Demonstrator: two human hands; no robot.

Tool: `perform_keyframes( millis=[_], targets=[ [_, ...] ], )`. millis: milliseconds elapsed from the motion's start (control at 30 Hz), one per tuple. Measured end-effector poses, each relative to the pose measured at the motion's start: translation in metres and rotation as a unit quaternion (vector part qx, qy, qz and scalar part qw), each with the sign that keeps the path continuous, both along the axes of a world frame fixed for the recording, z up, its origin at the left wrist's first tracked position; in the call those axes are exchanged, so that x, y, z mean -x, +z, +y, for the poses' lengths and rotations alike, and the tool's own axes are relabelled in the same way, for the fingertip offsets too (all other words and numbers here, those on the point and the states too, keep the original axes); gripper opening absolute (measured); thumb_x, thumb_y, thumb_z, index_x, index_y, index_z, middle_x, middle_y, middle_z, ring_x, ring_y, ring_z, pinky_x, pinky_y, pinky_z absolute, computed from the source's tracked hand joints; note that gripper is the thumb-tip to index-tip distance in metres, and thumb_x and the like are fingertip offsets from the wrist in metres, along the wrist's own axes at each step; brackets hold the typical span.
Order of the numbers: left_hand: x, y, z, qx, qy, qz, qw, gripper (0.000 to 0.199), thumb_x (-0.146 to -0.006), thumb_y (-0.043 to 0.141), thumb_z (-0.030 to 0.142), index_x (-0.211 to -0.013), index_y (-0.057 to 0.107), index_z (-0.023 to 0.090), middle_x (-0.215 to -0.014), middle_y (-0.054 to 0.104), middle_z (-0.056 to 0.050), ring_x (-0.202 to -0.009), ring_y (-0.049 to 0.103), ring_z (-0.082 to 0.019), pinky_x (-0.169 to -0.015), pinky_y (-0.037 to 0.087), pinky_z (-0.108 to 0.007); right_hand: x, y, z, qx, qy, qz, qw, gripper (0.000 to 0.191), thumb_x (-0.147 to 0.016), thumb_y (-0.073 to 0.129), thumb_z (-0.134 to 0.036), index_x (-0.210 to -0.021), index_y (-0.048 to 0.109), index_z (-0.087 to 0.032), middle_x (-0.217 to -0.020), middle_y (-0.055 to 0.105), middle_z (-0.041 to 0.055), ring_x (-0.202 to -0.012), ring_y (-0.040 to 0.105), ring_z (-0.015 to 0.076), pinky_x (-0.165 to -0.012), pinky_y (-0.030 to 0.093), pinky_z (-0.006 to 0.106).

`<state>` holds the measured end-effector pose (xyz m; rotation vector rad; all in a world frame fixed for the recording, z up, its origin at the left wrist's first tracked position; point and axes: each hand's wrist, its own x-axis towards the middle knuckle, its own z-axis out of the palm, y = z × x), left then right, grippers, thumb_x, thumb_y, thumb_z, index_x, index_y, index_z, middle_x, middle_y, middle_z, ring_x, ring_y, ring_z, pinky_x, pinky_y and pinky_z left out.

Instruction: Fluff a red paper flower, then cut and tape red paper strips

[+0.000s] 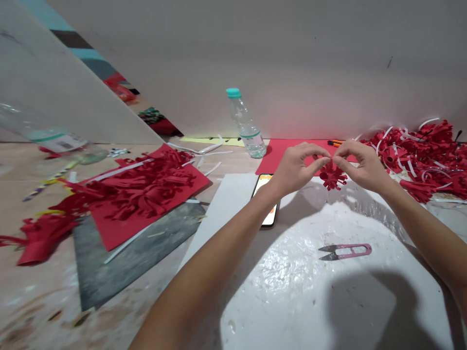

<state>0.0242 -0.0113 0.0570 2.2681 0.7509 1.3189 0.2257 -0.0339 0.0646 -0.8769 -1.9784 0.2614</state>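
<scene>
A small red flower with cut, fringed petals hangs beneath my fingertips above the far edge of the white work surface. My left hand is closed in a pinch at the top of the flower. From the other side, my right hand pinches the same spot, and the two hands' fingertips nearly meet. What exactly lies between the fingertips is too small to make out. Thread snips with pink handles lie on the white surface below the hands. Under my left forearm a lit phone is partly hidden.
A clear bottle with a teal cap stands by the wall; another bottle leans at left. Red cut pieces pile on red sheets over a grey board. Many red flowers with white strips heap at right.
</scene>
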Motion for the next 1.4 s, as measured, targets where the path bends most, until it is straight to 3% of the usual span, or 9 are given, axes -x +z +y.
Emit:
perform_keyframes(
  millis=[133,367,667,867,1067,1400],
  targets=[
    [-0.0002,0.0008,-0.0016,0.006,0.005,-0.003,1.000,0.010,-0.089,0.068,0.027,-0.085,0.077,0.023,-0.085,0.078,-0.002,-0.080,0.067,-0.017,-0.077,0.053,-0.031,-0.0001,0.0004,-0.0005,0.004,0.003,0.002,1.000,0.026,-0.094,0.061,-0.042,-0.077,0.061,-0.022,-0.075,0.065,0.0013,-0.070,0.058,0.0153,-0.068,0.046,0.032],
    [0.0012,-0.0015,0.0009,-0.006,-0.019,-0.021,1.000,0.013,-0.089,0.069,0.030,-0.083,0.078,0.023,-0.081,0.078,-0.002,-0.077,0.066,-0.016,-0.072,0.052,-0.030,0.0011,0.0014,-0.0035,0.004,0.012,0.000,1.000,0.016,-0.091,0.064,-0.030,-0.077,0.061,-0.021,-0.074,0.063,-0.0001,-0.068,0.056,0.0137,-0.066,0.044,0.029],
    [-0.0010,0.0024,-0.0025,0.022,-0.052,-0.015,0.998,0.015,-0.091,0.062,0.029,-0.082,0.067,0.019,-0.081,0.073,-0.002,-0.076,0.064,-0.014,-0.071,0.050,-0.027,0.0017,0.0035,-0.0046,0.019,0.016,0.001,1.000,0.011,-0.090,0.063,-0.025,-0.079,0.062,-0.021,-0.075,0.065,0.0002,-0.069,0.058,0.0141,-0.068,0.047,0.030],
    [-0.0018,-0.0008,0.0007,0.020,-0.073,-0.009,0.997,0.020,-0.097,0.055,0.034,-0.086,0.061,0.019,-0.085,0.067,-0.004,-0.079,0.061,-0.014,-0.070,0.048,-0.027,0.0031,0.0049,-0.0071,-0.041,0.002,-0.021,0.999,0.002,-0.087,0.066,-0.023,-0.085,0.065,-0.023,-0.080,0.069,0.0006,-0.071,0.061,0.0159,-0.070,0.049,0.033],
    [-0.0022,-0.0025,0.0016,0.014,-0.085,-0.015,0.996,0.025,-0.099,0.054,0.037,-0.082,0.060,0.019,-0.082,0.063,-0.003,-0.077,0.058,-0.014,-0.070,0.046,-0.027,0.0041,0.0044,-0.0075,-0.094,-0.007,-0.034,0.995,0.006,-0.087,0.067,-0.019,-0.086,0.065,-0.025,-0.079,0.069,0.0009,-0.070,0.062,0.0176,-0.067,0.049,0.035],
    [-0.0026,-0.0013,-0.0007,-0.007,-0.055,0.001,0.998,0.029,-0.098,0.054,0.039,-0.080,0.064,0.019,-0.081,0.068,-0.004,-0.075,0.060,-0.015,-0.070,0.046,-0.028,0.0040,0.0040,-0.0061,-0.123,-0.009,-0.053,0.991,0.007,-0.086,0.064,-0.017,-0.083,0.062,-0.022,-0.076,0.067,-0.0006,-0.067,0.060,0.0146,-0.064,0.046,0.031]
  ],
)
